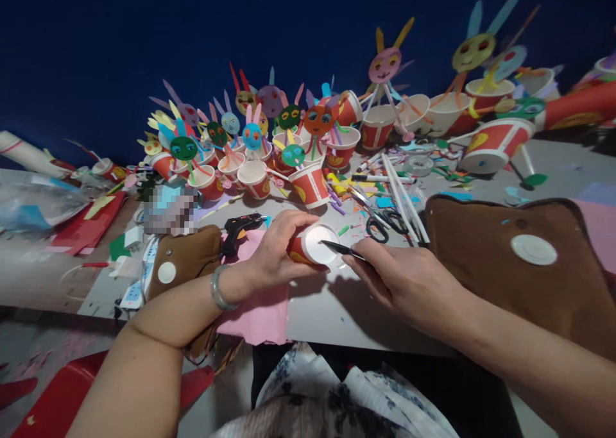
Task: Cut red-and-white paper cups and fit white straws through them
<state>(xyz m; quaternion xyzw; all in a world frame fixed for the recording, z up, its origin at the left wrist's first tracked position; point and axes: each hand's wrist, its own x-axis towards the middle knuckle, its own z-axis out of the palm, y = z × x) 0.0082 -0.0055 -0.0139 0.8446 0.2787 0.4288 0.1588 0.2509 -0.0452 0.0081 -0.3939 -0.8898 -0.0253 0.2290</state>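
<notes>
- Head view, lower centre of the frame: one red-and-white paper cup [320,254], lifted off the grey table [308,313], clasped in your left hand [276,249], fingers and thumb curled around its sides
- Right of it: your right hand [409,284], fingers closed on a black pointed tool [339,248], its tip at the cup's white end; whether touching, you cannot tell
- State of this cup: no face, ears or limbs to be seen on it; judged an early-stage piece, with all of those lacking
- Upper centre, assembled stock: a crowd of long-eared figures with cups, among them a blue face [253,135], an orange face [318,122] and a pink face [384,66], apparently complete
- Upper right, further stock: a yellow face [473,53] and a tilted cup [498,144] with limbs attached
- Centre, supplies: scissors [376,229], white sticks [403,201]; neither is in your grasp
- Left of your left hand: a black glue gun [237,234], near a pink sheet [255,316]
</notes>
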